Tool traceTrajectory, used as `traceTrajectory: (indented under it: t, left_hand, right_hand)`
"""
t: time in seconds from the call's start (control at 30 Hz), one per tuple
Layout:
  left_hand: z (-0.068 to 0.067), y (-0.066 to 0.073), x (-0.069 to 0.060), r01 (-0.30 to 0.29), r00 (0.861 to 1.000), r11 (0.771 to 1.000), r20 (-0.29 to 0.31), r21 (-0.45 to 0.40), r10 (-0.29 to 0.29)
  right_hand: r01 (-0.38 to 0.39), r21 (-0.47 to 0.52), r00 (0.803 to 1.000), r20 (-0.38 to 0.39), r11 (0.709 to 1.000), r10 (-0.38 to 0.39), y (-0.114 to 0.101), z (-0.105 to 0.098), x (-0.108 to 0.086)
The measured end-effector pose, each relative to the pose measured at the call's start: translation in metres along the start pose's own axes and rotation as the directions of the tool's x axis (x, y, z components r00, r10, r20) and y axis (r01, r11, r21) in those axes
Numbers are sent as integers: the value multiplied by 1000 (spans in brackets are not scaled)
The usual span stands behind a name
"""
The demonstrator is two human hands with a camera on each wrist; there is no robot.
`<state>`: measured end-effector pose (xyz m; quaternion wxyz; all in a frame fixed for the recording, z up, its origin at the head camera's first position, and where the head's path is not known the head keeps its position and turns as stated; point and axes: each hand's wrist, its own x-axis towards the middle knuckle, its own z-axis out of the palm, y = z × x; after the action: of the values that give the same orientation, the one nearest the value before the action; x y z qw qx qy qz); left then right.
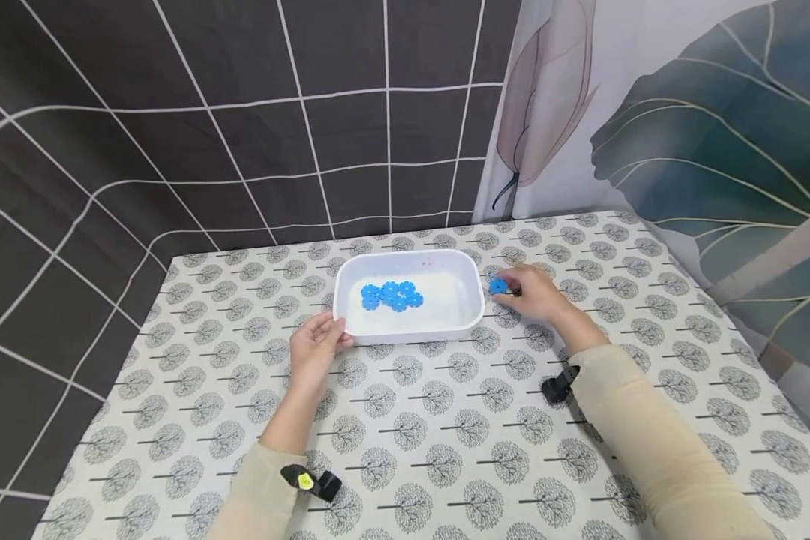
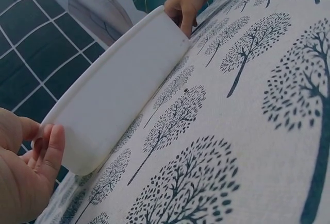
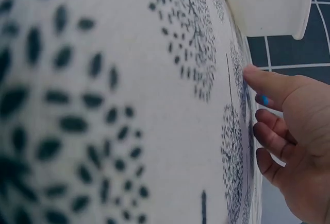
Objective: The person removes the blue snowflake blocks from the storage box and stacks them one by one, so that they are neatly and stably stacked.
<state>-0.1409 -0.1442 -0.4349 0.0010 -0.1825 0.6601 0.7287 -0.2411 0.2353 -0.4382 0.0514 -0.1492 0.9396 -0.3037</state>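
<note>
A white plastic tub (image 1: 412, 336) stands on the table, with several blue flower-shaped pieces (image 1: 398, 294) lying in its left half, some overlapping. My left hand (image 1: 315, 349) grips the tub's near left corner; the left wrist view shows thumb and fingers at the rim of the tub (image 2: 118, 90). Just outside the tub's right end, my right hand (image 1: 536, 292) pinches one blue flower-shaped disc (image 1: 497, 286) between thumb and fingers. In the right wrist view only a speck of that disc (image 3: 264, 100) shows behind the thumb.
A tree-print cloth (image 1: 405, 435) covers the table. Behind it hangs a dark curtain with white grid lines (image 1: 344, 127), and at the right a leaf-patterned curtain (image 1: 729, 142). Black straps with small devices sit on the left wrist (image 1: 310, 481) and right wrist (image 1: 559, 384).
</note>
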Motion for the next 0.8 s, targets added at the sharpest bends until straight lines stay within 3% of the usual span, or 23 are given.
traceTrajectory:
  t: [0.17,0.3,0.5,0.67,0.8]
  left_hand:
    - [0,0,0,-7,1000,1000,-1,2,7]
    - [1,0,1,-25,1000,1000,-1,6,25]
    - [0,0,0,-24,1000,1000,-3,3,24]
    - [1,1,0,2,1000,1000,-1,-9,-2]
    - [5,2,1,-5,1000,1000,5,-14,5]
  right_hand:
    - [-4,-44,1000,31,999,5,1,-1,-1]
    - [6,-30,1000,7,1000,-5,-1,-2,1]
    - [52,46,992,-119,998,-46,-6,-3,8]
    - [152,76,958,-258,985,-127,-15,-4,14]
    - [176,92,942,-305,980,-140,-24,-5,17]
